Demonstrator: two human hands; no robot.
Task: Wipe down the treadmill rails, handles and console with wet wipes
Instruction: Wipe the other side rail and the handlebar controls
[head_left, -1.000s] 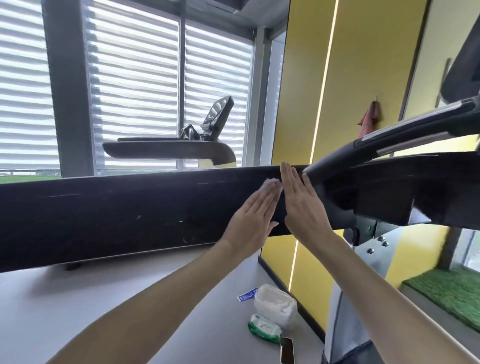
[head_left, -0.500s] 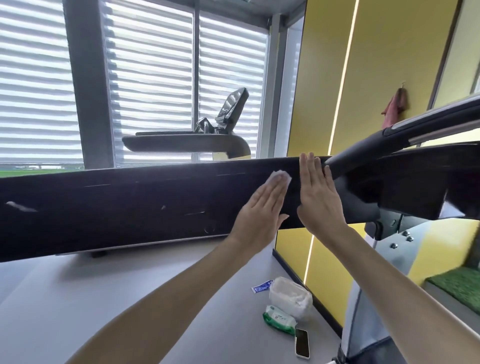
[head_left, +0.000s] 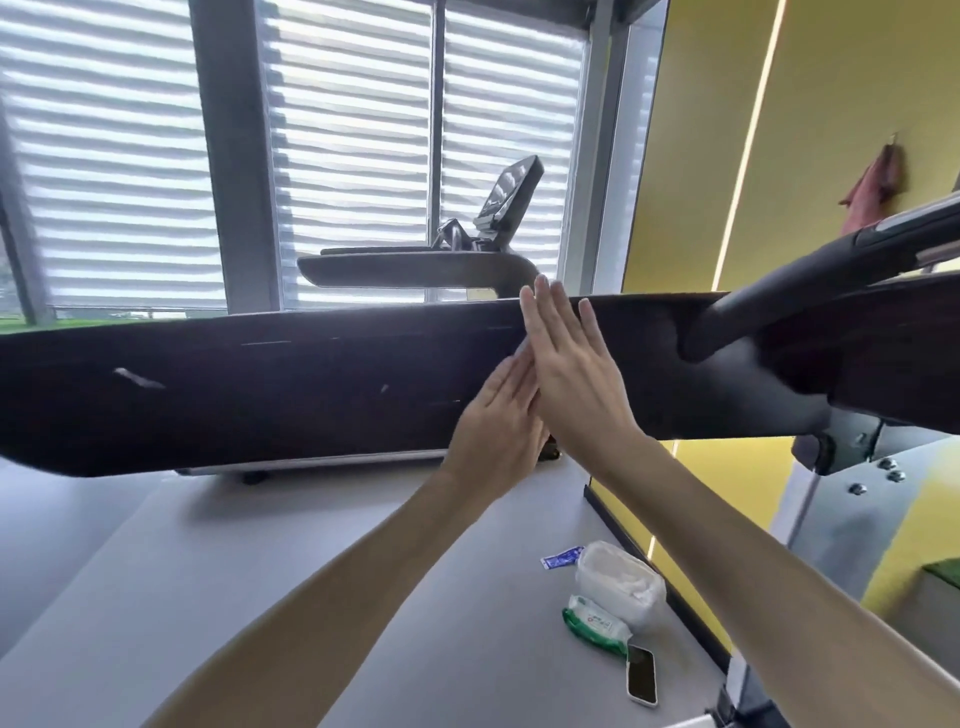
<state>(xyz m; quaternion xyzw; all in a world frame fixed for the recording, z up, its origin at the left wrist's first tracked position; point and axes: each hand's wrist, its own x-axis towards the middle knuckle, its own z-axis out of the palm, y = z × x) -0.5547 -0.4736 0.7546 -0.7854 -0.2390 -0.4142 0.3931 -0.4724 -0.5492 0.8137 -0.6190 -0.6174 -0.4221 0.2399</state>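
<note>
well, wide dark rail (head_left: 270, 410) w/ pale scuffs & scratches.

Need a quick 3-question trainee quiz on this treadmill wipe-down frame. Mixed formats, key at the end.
1. True or false: the right hand lies flat, fingers straight, against the dark rail.
2. On the floor, the phone lies beside: A) the green wipes pack; B) a water bottle; C) a spray can.
3. Fill in: the left hand presses a pale ___ against the rail.

Key: 1 true; 2 A; 3 wipe.
</note>
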